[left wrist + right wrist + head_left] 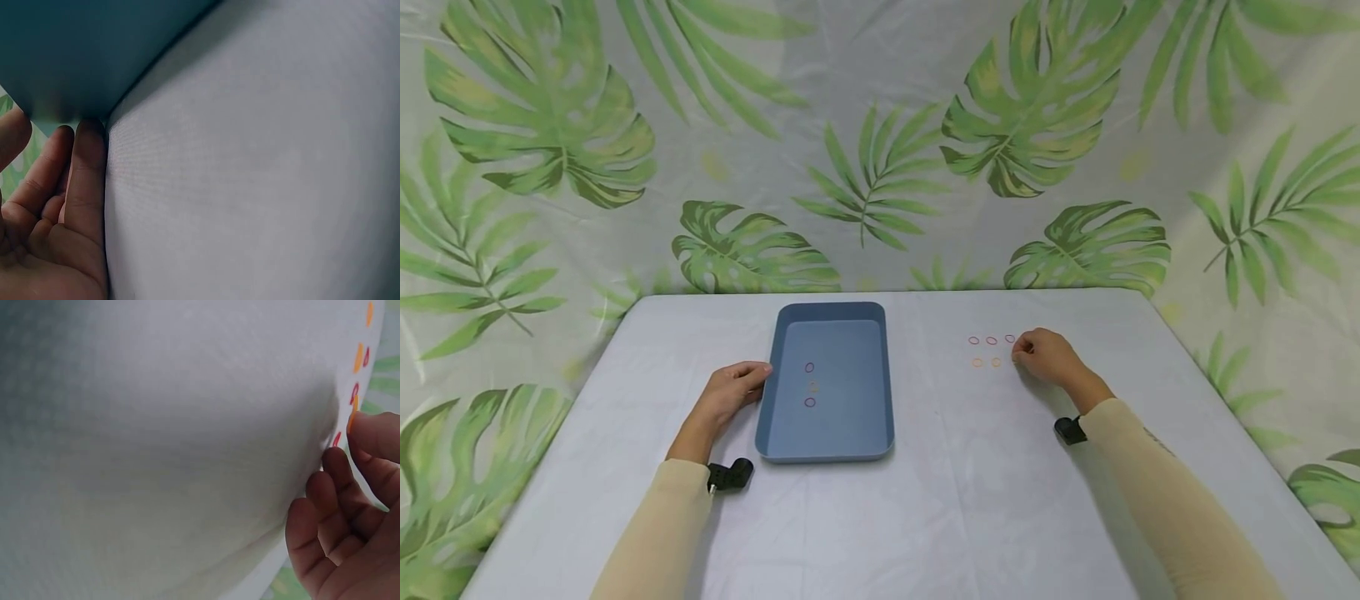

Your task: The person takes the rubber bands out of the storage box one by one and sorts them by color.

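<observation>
My left hand (737,393) holds the left side of a blue rectangular tray (842,457), its thumb at the rim. In the left wrist view, its fingertips touch the tray's outer wall (94,50). Inside the tray lie two dark red rubber bands (809,367) and an orange rubber band (814,387). Over at the right, my right hand (1051,357) is low at the table with curled fingers. The right wrist view shows an orange rubber band (355,407) at its thumb tip, apparently pinched; the index fingertip is partly hidden.
Three red rubber bands (992,340) form a row left of the right hand, with two orange rubber bands (977,362) in a row nearer me. A white cloth (925,517) covers the table. Behind it hangs a leaf-patterned curtain (895,75).
</observation>
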`<state>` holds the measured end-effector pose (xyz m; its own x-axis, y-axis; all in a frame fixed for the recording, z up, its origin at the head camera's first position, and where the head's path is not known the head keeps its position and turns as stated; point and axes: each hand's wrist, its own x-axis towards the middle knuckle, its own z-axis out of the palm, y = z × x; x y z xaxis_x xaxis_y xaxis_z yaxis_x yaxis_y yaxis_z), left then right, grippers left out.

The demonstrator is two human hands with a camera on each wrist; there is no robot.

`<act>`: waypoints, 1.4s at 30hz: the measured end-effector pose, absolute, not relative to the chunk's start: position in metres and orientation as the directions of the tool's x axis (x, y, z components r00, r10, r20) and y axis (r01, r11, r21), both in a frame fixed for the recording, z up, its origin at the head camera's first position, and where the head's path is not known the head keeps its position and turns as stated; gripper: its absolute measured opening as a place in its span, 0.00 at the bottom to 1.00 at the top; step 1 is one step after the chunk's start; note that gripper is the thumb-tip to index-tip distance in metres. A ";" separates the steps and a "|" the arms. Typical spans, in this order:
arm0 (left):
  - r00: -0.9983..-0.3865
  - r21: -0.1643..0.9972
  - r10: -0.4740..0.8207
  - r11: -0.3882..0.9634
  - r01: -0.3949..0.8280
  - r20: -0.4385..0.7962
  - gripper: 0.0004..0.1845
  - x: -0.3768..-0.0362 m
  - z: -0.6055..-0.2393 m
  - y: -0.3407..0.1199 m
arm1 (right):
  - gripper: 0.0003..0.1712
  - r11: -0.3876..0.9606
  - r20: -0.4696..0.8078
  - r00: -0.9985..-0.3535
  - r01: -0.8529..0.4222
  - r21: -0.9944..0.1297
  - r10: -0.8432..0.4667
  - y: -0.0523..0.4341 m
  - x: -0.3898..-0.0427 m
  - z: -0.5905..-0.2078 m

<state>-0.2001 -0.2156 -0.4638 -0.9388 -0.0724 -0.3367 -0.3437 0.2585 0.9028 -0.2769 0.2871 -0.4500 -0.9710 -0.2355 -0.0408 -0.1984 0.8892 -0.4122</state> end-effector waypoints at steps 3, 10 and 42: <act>-0.940 0.903 -0.073 0.263 -0.341 -0.334 0.25 -0.201 -0.464 -0.216 | 0.07 0.896 -0.036 -0.970 -0.206 -0.394 -0.239 0.287 -0.279 -0.452; -0.943 0.908 -0.067 0.254 -0.333 -0.326 0.25 -0.203 -0.466 -0.217 | 0.06 0.903 -0.023 -0.967 -0.230 -0.363 -0.255 0.287 -0.281 -0.455; -0.944 0.912 -0.063 0.245 -0.329 -0.323 0.26 -0.203 -0.467 -0.219 | 0.07 0.782 0.085 -0.883 -0.451 -0.431 -0.462 0.215 -0.279 -0.402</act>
